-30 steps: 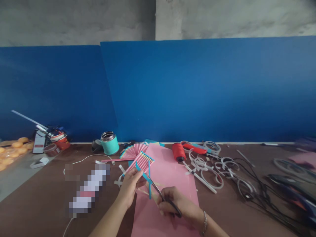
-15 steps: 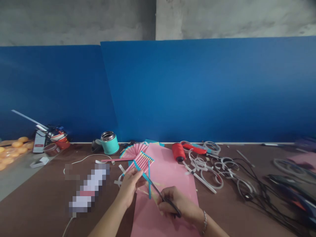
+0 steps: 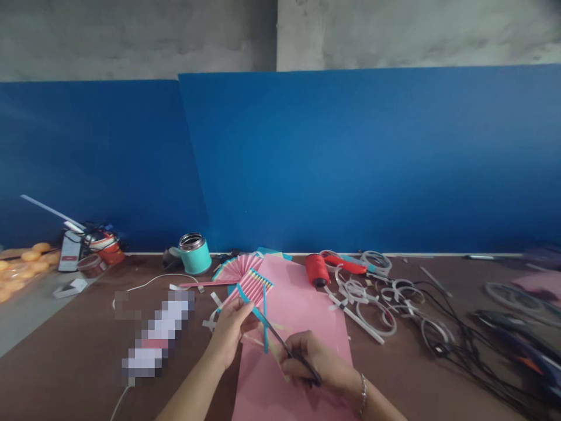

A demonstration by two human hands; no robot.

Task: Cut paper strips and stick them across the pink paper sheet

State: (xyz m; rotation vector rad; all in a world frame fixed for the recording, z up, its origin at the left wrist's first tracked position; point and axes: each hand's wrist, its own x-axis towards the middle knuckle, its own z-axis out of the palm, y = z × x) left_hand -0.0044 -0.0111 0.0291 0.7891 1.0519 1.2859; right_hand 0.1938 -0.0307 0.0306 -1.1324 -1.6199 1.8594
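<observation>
My left hand pinches a pleated pink paper fan with a blue and yellow edge. A blue strip hangs down beside the pleats. In my right hand is a pair of scissors, fingers wrapped round the dark handles. The blades point up and left, reaching the blue strip next to my left fingers; whether they are parted I cannot tell. Under both hands lies a large pink paper sheet. Behind my left hand rests another pleated pink fan, spread out.
A teal mug and a red thread spool stand toward the back. Curled white strips and black cables lie to the right. A white cable runs on the left. A blue partition closes off the table's back.
</observation>
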